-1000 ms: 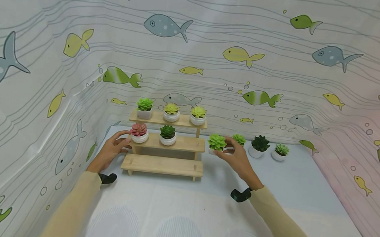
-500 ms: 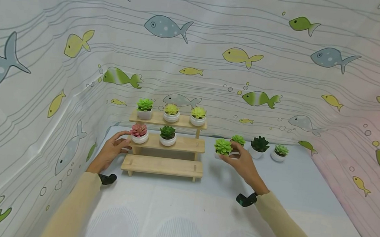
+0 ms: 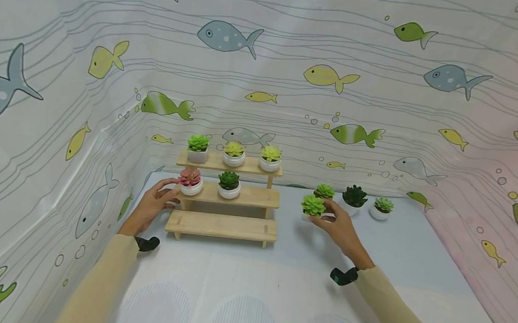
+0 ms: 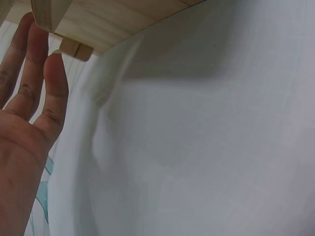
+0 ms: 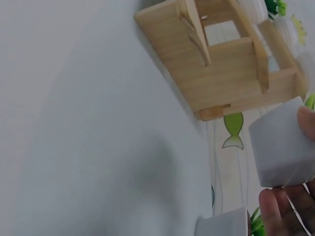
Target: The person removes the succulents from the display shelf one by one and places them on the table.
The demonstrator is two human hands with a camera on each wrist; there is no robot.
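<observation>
My right hand point(image 3: 343, 233) pinches a bright green potted succulent point(image 3: 313, 205) by its white square pot point(image 5: 283, 145), above the tabletop and right of the wooden shelf. My left hand point(image 3: 151, 208) is at the left end of the three-tier wooden shelf point(image 3: 256, 197). Its fingers point(image 4: 56, 88) reach up to the wood, fairly straight, in the left wrist view. Close to that hand, a pink succulent point(image 3: 190, 180) in a white pot stands on the middle tier, with a dark green succulent point(image 3: 228, 184) to its right.
On the top tier stand a green succulent point(image 3: 197, 148) and two yellow-green ones point(image 3: 234, 153). Behind and right of my right hand, another green succulent point(image 3: 325, 191), a dark one point(image 3: 353, 199) and a small one point(image 3: 382, 207) stand on the table. A fish-patterned curtain point(image 3: 266, 71) surrounds it.
My right hand has moved to the right and slightly toward me with the green succulent, away from the shelf. My left hand has stayed at the shelf's left end.
</observation>
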